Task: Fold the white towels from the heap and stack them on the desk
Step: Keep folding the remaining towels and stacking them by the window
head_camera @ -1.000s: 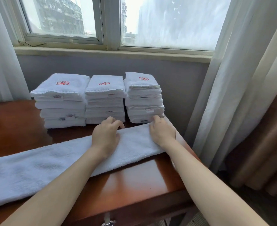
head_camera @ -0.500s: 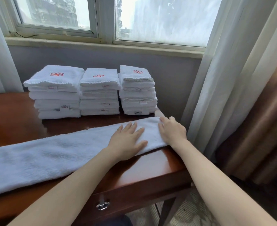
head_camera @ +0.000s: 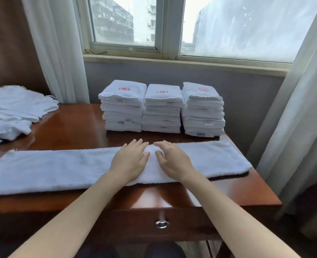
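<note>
Both grips released, left hand [head_camera: 129, 162], right hand [head_camera: 174, 162] flat mid towel [head_camera: 60, 168], near edge short of desk [head_camera: 228, 194] front, stacks [head_camera: 162, 108] behind.

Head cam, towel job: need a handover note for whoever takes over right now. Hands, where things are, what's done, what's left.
Left hand: flat, fingers straight, pressing on the middle of the long towel.
Right hand: the same, close beside it. Neither hand grips anything.
Long towel: folded lengthwise into a narrow strip, lying across the front of the desk.
Done: three stacks of folded towels stand side by side at the back, under the window.
To do: fold the strip crosswise and put it on a stack, then work through the unfolded heap at the desk's left end.
</note>
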Tool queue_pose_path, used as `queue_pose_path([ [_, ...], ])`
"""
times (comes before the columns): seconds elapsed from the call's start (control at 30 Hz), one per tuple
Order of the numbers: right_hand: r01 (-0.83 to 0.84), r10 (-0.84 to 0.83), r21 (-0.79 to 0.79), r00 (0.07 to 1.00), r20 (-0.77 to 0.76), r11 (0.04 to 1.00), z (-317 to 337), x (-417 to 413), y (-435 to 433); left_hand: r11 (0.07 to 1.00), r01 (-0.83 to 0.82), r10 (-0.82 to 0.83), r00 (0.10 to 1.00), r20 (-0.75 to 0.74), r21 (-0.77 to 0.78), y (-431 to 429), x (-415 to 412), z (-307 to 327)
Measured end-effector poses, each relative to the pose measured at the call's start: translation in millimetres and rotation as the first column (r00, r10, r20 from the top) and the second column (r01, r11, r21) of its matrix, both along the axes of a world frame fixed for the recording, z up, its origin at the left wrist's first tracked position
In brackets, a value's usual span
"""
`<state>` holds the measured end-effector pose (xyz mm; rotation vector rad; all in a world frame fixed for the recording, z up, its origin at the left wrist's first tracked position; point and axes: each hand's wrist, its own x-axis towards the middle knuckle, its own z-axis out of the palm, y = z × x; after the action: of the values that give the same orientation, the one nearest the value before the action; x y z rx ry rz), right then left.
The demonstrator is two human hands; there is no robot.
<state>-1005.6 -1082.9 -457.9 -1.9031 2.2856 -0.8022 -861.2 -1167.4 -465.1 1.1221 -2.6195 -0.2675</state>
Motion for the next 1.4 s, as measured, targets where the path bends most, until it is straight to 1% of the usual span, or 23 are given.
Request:
queue_pose_path([
  [0.23,-0.259,0.261,0.038,0.965,-0.034,0.965,-7,105,-56,0.964,-0.265,0.265,0.964,0.028,-0.005,-25,117,-4],
  [0.33,-0.319,0.323,0.069,0.943,-0.075,0.945,-8,142,-74,0.937,-0.349,0.349,0.937,0.033,-0.006,-34,157,-4],
  [0.47,-0.386,0.399,0.120,0.910,-0.112,0.915,-8,181,-92,0.909,-0.417,0.416,0.908,0.043,0.020,-45,197,-3],
  [0.63,-0.412,0.431,0.139,0.890,-0.148,0.900,-8,215,-113,0.883,-0.467,0.465,0.883,0.057,0.040,-60,231,-5],
  [0.8,-0.412,0.447,0.213,0.882,-0.149,0.886,-15,230,-128,0.868,-0.492,0.488,0.870,0.068,0.069,-73,255,-11],
  [0.9,-0.400,0.443,0.245,0.882,-0.158,0.883,-23,228,-132,0.844,-0.536,0.531,0.842,0.095,0.023,-78,264,-17],
  [1.07,-0.392,0.440,0.257,0.883,-0.165,0.883,-28,224,-135,0.748,-0.663,0.655,0.741,0.144,0.011,-83,271,-24],
  [1.17,-0.382,0.436,0.270,0.882,-0.179,0.884,-29,225,-135,0.710,-0.704,0.697,0.706,0.123,0.012,-85,279,-23],
  [1.27,-0.374,0.430,0.270,0.883,-0.191,0.887,-30,226,-135,0.665,-0.745,0.738,0.667,0.102,0.052,-90,283,-17],
  [1.33,-0.371,0.423,0.257,0.885,-0.193,0.892,-30,226,-135,0.625,-0.777,0.761,0.628,0.163,0.074,-97,286,-9],
  [1.4,-0.372,0.422,0.249,0.886,-0.192,0.894,-30,227,-135,0.596,-0.792,0.762,0.609,0.221,0.129,-104,289,0],
])
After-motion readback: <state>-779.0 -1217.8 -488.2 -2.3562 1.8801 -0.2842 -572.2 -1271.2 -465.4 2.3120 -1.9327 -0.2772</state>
